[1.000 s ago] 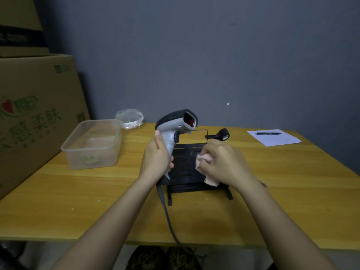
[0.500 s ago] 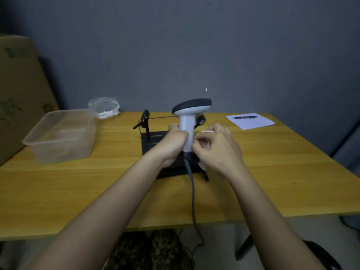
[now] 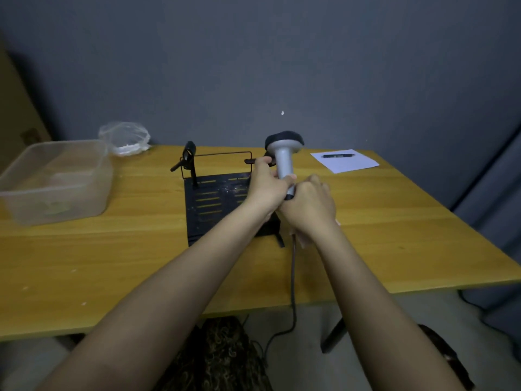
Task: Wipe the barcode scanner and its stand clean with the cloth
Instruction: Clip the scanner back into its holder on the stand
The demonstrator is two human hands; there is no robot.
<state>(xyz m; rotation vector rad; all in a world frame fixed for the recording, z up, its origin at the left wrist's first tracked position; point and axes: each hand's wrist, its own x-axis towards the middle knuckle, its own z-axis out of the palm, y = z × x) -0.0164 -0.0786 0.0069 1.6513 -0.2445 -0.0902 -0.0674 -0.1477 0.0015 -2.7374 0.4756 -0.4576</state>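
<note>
Fingers of left hand curl round the lower grip of the barcode scanner, thumb side toward the camera, holding it upright w/ head at top and grip pointing down. Right hand sits just beside and slightly below the left, touching it, fingers curled in at the base of the grip; what they clamp is mostly hidden behind the hand, so can't tell if they pinch the grip itself or only the cloth. Only a small pale scrap of cloth shows, under the right wrist.

Scanner: grey grip, dark rounded head, held above the right-hand edge of the stand, approx over its front right corner. Grey cable drops from the grip base, runs down over the table edge and curls toward the floor.

Stand: black slotted plate lying flat on the table, pale specks on its surface near the middle and upper right. Thin wire frame rises at its back edge, w/ a black clip on the left post; right post partly hidden by left hand.

Elsewhere on table: clear plastic tub at far left, crumpled clear plastic bag behind it near the wall. White sheet of paper at back right, black pen lying across it. Both well apart from the hands. Few white flecks on the tabletop at front left.
</note>
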